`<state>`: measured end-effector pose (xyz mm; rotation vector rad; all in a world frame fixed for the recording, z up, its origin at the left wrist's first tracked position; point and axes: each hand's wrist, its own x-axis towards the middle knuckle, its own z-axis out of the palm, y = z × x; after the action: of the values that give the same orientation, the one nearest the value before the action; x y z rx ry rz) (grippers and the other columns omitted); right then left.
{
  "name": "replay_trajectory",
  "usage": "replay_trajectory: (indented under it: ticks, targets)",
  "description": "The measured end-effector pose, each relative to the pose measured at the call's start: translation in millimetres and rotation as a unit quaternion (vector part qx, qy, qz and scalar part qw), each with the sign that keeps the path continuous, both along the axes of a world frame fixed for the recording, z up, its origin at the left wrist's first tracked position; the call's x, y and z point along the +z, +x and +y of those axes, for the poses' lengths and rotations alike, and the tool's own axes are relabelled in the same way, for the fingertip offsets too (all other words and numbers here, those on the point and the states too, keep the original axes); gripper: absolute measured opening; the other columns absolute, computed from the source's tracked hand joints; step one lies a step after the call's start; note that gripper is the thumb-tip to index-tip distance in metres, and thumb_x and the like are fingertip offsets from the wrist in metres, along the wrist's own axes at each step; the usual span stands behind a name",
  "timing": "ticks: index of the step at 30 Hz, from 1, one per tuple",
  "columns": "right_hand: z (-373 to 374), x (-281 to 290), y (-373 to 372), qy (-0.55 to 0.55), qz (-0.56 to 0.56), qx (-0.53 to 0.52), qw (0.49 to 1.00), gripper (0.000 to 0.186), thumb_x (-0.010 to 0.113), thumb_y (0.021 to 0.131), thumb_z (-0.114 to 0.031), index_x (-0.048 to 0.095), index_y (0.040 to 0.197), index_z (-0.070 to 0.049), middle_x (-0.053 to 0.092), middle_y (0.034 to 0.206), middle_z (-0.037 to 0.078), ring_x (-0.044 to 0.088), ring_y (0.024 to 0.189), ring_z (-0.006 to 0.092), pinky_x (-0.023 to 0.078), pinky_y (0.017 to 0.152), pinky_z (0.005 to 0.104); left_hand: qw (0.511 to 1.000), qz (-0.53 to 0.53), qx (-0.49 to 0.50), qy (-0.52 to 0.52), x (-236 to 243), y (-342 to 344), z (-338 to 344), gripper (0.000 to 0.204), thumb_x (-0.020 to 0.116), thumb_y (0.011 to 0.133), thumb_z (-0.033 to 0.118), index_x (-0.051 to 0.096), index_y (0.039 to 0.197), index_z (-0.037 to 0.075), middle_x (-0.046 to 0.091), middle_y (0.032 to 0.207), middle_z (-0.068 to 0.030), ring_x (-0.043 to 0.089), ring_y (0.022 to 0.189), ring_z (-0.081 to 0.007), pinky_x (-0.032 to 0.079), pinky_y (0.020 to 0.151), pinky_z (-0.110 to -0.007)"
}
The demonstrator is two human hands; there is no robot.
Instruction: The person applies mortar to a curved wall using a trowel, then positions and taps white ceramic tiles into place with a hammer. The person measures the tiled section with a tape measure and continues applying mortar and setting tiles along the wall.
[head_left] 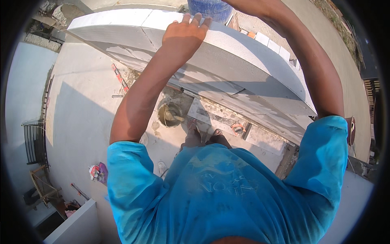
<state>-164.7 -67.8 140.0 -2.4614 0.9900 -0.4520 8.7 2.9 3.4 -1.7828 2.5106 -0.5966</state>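
Note:
A wall of pale grey lightweight blocks runs across in front of me, its top course lit white. My left hand lies over the top edge of this wall, close to a vertical joint between two blocks. Its fingers are stretched out and slightly apart, with nothing held in them. My right arm reaches over the far side of the wall. Only the edge of my right hand shows at the top of the view, near a blue drum; its fingers are out of sight.
Below the wall stands a mortar bucket with a tool in it. A red spirit level lies to its left, and an orange-handled tool to its right. Further white blocks sit beyond the wall. A crumpled bag lies on the floor.

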Motion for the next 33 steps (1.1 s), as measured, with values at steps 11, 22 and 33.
replay_trajectory:
  ticks: [11,22,33]
  targets:
    - [77,-35,-147,0.02,0.088,-0.127,0.988,0.06,0.058,0.099,-0.029,0.044,0.15,0.0,0.058,0.139,0.028,0.062,0.12,0.0416,0.049,0.104,0.0463,0.999,-0.019,0.007,0.042,4,4,-10,0.092,0.084,0.078,0.025,0.035,0.156,0.028,0.048,0.156,-0.0034,0.056,0.133,-0.0299,0.059,0.094,-0.044]
    - [127,-44,-200,-0.046,0.002,-0.142,0.989,0.059,0.063,0.098,-0.037,0.051,0.144,-0.002,0.063,0.104,0.017,0.059,0.091,0.0252,0.048,0.08,0.0376,0.994,-0.015,0.044,0.094,17,12,-9,0.105,0.088,0.071,0.029,0.03,0.159,0.033,0.045,0.158,-0.0027,0.054,0.136,-0.0283,0.057,0.098,-0.046]
    - [349,-198,-341,0.307,-0.333,-0.549,0.703,0.041,0.054,0.105,-0.044,0.057,0.124,-0.008,0.052,0.069,0.001,0.048,0.046,0.0083,0.039,0.04,0.0234,0.985,0.01,-0.112,0.13,31,-90,14,0.105,0.086,0.071,0.007,0.035,0.155,0.044,0.05,0.153,-0.0021,0.054,0.134,-0.0264,0.057,0.1,-0.04]
